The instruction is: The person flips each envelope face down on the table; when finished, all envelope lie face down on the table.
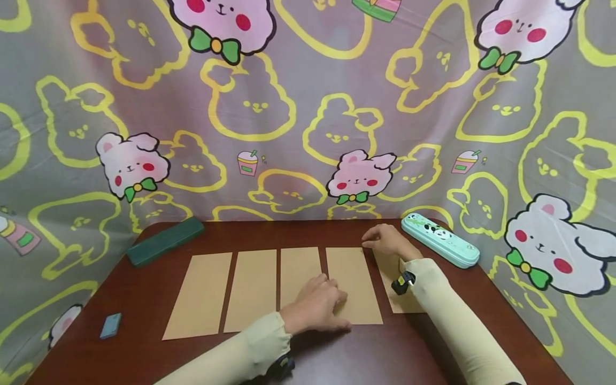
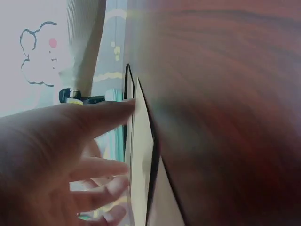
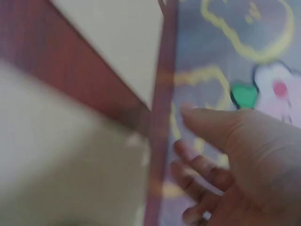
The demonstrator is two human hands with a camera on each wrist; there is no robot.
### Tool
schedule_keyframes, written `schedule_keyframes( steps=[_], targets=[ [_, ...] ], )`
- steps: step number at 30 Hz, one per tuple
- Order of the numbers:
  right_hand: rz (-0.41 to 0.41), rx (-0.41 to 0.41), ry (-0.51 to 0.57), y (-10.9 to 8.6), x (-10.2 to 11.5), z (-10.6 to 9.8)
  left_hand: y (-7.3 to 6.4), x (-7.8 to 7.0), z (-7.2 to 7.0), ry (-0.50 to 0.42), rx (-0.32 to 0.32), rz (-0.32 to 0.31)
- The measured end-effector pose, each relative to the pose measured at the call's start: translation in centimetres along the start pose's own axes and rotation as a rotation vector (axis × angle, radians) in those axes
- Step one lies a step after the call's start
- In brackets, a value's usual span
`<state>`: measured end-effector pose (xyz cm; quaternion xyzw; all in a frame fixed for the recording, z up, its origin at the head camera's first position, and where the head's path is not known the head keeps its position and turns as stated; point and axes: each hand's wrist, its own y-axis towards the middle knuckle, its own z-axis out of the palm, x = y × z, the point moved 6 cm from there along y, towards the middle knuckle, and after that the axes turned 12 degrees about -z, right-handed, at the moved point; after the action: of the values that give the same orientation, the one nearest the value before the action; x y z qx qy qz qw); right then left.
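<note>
Several tan paper rectangles lie in a row on the table. My left hand (image 1: 315, 305) is over the third sheet (image 1: 299, 267) and the near left part of the fourth sheet (image 1: 358, 286), fingers loosely bent. In the left wrist view, its thumb reaches a sheet's edge (image 2: 142, 155), with the other fingers spread beside it. My right hand (image 1: 389, 243) is at the far end of the gap between the fourth sheet and the rightmost sheet (image 1: 406, 306), partly covering the latter. The right wrist view shows its thumb and fingers (image 3: 195, 181) apart, with nothing between them.
A dark green case (image 1: 166, 241) lies at the back left. A mint pencil case with a panda picture (image 1: 440, 239) is at the back right, near my right hand. A small blue block (image 1: 110, 325) sits at the left. Patterned cloth (image 1: 289, 117) surrounds the brown table (image 1: 144, 299).
</note>
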<state>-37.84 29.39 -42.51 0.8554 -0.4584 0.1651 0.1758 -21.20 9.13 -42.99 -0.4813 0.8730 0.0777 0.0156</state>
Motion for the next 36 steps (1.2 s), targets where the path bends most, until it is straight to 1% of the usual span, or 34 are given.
schedule_keyframes(
  steps=[2,4,6,7,10,12,13,15,18,20,23,26,30,33,36],
  targets=[
    [0.026,0.022,-0.043,-0.8,-1.0,-1.4,0.5,-1.1,-0.2,-0.008,0.018,0.004],
    [0.067,0.067,-0.086,-1.8,-2.3,-2.6,1.4,-2.8,-0.1,-0.012,0.036,0.002],
    [0.111,0.125,-0.117,-2.9,-3.6,-3.3,2.6,-4.6,0.2,0.013,0.054,0.004],
    [0.128,0.147,-0.135,-3.4,-4.1,-3.6,3.4,-5.5,0.4,0.030,0.058,0.001],
    [0.153,0.186,-0.151,-4.5,-5.7,-3.8,5.8,-7.9,1.4,0.064,0.061,-0.019],
    [0.149,0.191,-0.152,-4.9,-6.3,-3.6,7.1,-9.1,2.3,0.102,0.072,-0.053],
    [0.146,0.189,-0.142,-5.0,-6.5,-3.4,7.6,-9.5,2.7,0.118,0.081,-0.078],
    [0.136,0.186,-0.130,-5.0,-6.7,-3.3,8.1,-10.1,3.4,0.166,0.090,-0.116],
    [0.148,0.190,-0.121,-4.8,-6.0,-3.5,8.2,-10.6,3.8,0.234,0.095,-0.147],
    [0.163,0.204,-0.120,-4.7,-5.6,-3.7,8.1,-10.7,3.7,0.259,0.085,-0.148],
    [0.176,0.237,-0.088,-4.6,-5.0,-3.7,7.7,-10.8,3.4,0.260,0.089,-0.155],
    [0.167,0.278,-0.059,-4.5,-4.7,-3.5,7.3,-10.9,3.5,0.260,0.118,-0.164],
    [0.118,0.334,-0.027,-4.1,-4.5,-3.3,6.8,-10.9,3.9,0.277,0.156,-0.165],
    [0.100,0.333,0.031,-4.0,-4.6,-3.5,6.8,-10.9,4.1,0.281,0.156,-0.155],
    [0.088,0.320,0.090,-4.4,-5.0,-3.8,6.8,-11.0,4.1,0.272,0.158,-0.132]
  ],
)
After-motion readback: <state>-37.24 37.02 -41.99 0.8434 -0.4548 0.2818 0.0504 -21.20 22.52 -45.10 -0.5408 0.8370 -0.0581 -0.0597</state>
